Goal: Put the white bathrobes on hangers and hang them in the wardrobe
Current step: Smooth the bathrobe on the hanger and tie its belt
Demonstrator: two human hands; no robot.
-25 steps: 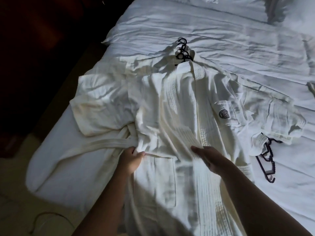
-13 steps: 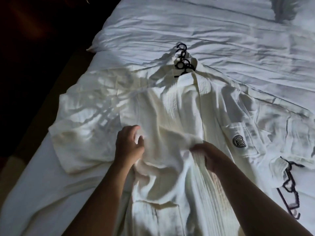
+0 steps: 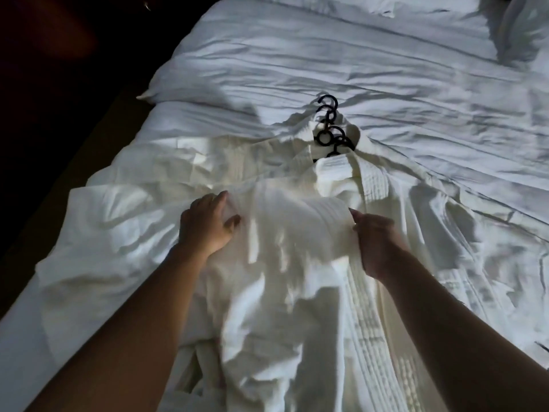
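A white bathrobe (image 3: 297,263) lies front-up along the bed, its collar pointing away from me. Black hanger hooks (image 3: 328,123) stick out of the collar. My left hand (image 3: 208,224) grips a fold of the robe's front panel on the left. My right hand (image 3: 374,236) pinches the ribbed lapel edge on the right. Between the two hands the cloth is bunched and lifted toward the collar. The robe's left sleeve (image 3: 118,209) spreads out flat to the left.
The bed (image 3: 356,60) has a rumpled white duvet, with a pillow (image 3: 523,31) at the far right corner. The bed's left edge drops to a dark floor (image 3: 44,114). A bit of a dark hanger (image 3: 542,346) shows at the right frame edge.
Both hands slid up the robe from waist level toward the chest, carrying the front panel with them. The view shifted forward, so the logo pocket and second hanger left the frame.
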